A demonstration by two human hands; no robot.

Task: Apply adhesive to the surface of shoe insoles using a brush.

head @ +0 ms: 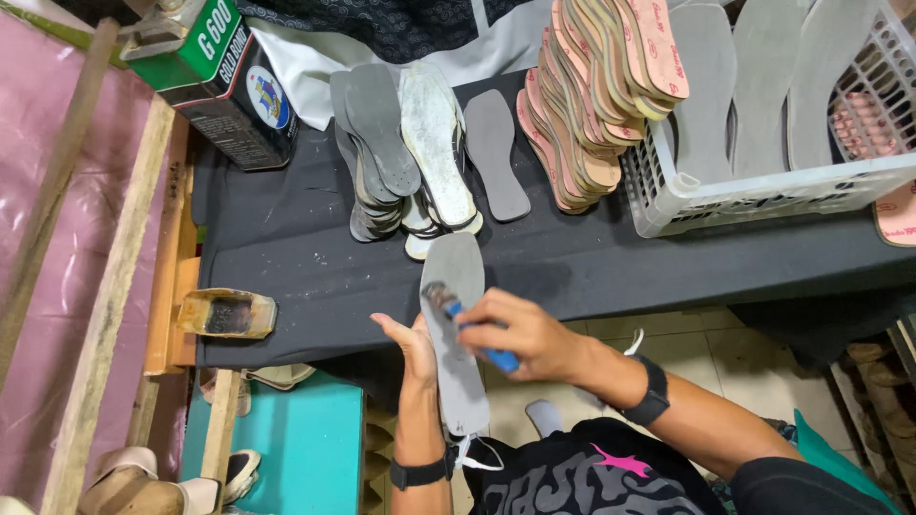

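My left hand (413,345) holds a grey shoe insole (456,277) from underneath, its toe end pointing at the black work table (286,248). My right hand (520,332) grips a brush with a blue handle (496,358); its bristle end (437,296) rests on the insole's upper face. Both hands are just off the table's near edge, over my lap.
On the table are fanned stacks of grey and whitish insoles (382,143), a single grey insole (494,153), a pile of pink-edged insoles (596,86), a white plastic basket (725,191) holding tall grey insoles, a green-and-black glue can (224,81) and a small stained glue tin (227,313).
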